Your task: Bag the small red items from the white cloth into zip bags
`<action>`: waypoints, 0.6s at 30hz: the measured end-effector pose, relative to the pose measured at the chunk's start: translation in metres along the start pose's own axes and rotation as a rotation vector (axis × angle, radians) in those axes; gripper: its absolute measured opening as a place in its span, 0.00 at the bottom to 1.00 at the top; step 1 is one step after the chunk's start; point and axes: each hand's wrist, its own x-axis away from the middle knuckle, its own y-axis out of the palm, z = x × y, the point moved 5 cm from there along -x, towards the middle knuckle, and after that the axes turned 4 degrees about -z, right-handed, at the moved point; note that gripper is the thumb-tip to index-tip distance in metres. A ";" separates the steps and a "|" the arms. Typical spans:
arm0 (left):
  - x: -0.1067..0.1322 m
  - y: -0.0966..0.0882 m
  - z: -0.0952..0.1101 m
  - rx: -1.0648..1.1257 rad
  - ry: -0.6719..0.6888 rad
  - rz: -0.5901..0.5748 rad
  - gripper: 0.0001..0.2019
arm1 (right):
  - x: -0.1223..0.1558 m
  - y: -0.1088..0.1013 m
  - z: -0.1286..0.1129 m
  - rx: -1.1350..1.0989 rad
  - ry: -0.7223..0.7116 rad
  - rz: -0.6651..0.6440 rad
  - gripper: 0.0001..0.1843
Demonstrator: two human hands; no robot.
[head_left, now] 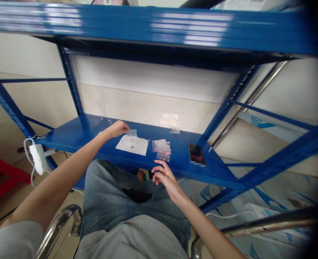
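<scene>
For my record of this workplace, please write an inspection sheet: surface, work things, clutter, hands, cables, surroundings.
Surface: blue metal shelf, glossy.
Work things: white sheet with small reddish pieces; clear plastic bag behind it; overlapping bags holding pink pieces.
Clutter: dark pixelated item, right; separate clear bag at back.
Hands: left hand pinches clear plastic bag; right hand hovers open, holding nothing.
Cables: white cable by white power strip, left; second cable, low right.
Surroundings: chrome armrests, red furniture at left, pale wall.

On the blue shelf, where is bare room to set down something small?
The blue shelf shows bare left of the left hand, toward the left rear post, and between the small bags and the dark item. Mid-shelf is crowded by the white sheet and those bags.
</scene>
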 end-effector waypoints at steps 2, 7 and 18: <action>0.000 0.001 -0.002 -0.002 -0.007 -0.016 0.08 | 0.001 0.002 -0.001 0.033 0.003 -0.005 0.29; 0.000 0.002 -0.003 -0.038 -0.013 -0.029 0.08 | 0.001 0.003 -0.004 0.040 -0.029 -0.007 0.25; -0.006 0.009 -0.004 -0.072 0.017 -0.039 0.07 | 0.000 0.001 -0.005 0.036 -0.057 -0.025 0.19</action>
